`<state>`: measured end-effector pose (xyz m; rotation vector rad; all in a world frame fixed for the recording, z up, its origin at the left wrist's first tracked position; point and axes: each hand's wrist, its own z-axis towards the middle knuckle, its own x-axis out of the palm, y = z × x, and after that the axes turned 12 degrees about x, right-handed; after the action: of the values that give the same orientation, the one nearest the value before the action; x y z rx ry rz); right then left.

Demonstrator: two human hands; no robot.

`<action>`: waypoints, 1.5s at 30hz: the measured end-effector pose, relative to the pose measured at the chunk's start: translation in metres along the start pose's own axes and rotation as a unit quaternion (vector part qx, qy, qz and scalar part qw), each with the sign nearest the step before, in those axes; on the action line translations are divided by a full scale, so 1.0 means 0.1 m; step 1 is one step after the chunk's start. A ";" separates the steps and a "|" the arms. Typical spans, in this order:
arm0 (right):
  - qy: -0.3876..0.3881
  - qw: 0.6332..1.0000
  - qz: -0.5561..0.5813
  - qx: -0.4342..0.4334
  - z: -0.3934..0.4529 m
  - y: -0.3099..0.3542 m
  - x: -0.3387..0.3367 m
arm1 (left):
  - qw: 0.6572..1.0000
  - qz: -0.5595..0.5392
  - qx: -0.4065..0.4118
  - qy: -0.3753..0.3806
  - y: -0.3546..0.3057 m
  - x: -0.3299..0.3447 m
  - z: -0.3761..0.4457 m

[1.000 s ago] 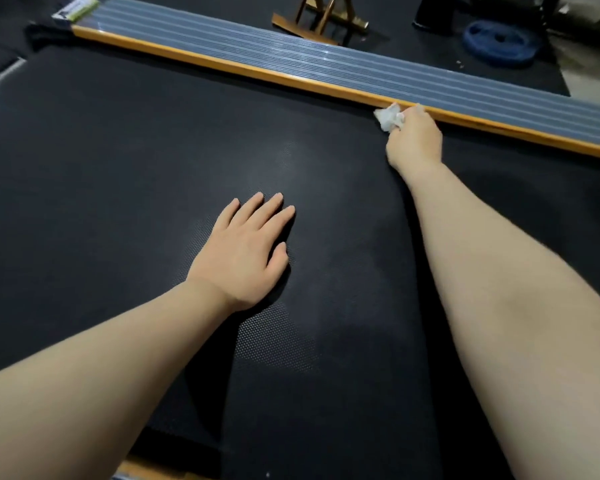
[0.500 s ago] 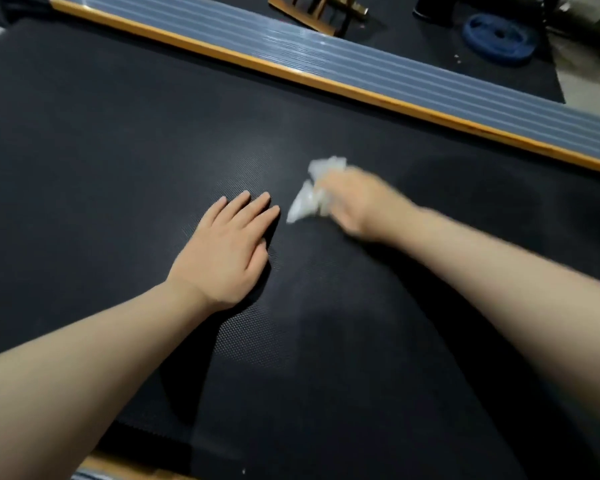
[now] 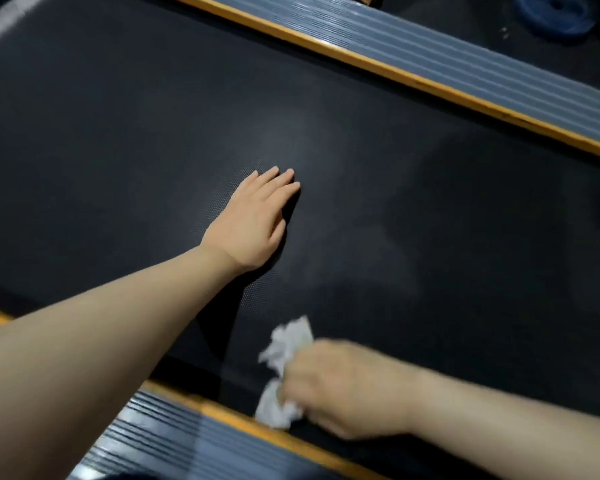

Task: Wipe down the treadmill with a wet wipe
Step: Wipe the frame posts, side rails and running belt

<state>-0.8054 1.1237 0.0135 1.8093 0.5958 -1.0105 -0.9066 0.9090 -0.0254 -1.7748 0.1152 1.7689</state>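
The black treadmill belt (image 3: 118, 150) fills most of the view, framed by orange-edged grey ribbed side rails at the far side (image 3: 465, 60) and the near side (image 3: 174, 441). My left hand (image 3: 253, 223) lies flat on the belt near its middle, fingers straight and together. My right hand (image 3: 343, 389), blurred by motion, grips a crumpled white wet wipe (image 3: 284, 372) and presses it on the belt right at the near orange edge. A damp streak (image 3: 378, 244) shows on the belt between the two rails.
A blue weight plate (image 3: 558, 12) lies on the dark floor mat beyond the far rail at the top right. A pale strip of floor (image 3: 4, 22) shows at the top left corner.
My right hand has dragged the wipe from the far rail across the belt to the near rail. My left hand stays flat on the belt. The view has shifted toward the near side.
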 end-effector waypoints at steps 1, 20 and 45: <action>0.057 0.997 -0.008 -0.045 -0.07 0.11 0.08 | 1.000 0.000 0.003 -0.001 0.00 0.01 0.00; 0.024 0.999 -0.009 -0.031 0.32 0.06 0.06 | 0.991 0.108 -0.069 0.046 0.60 -0.26 -0.67; -0.049 0.985 0.066 0.151 0.39 0.05 -0.15 | 0.990 0.114 -0.071 0.037 0.57 -0.29 -0.66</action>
<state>-0.8244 1.0871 0.0205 2.0177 0.2674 -1.1382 -0.8791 0.8213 -0.0251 -1.9972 0.2354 1.9114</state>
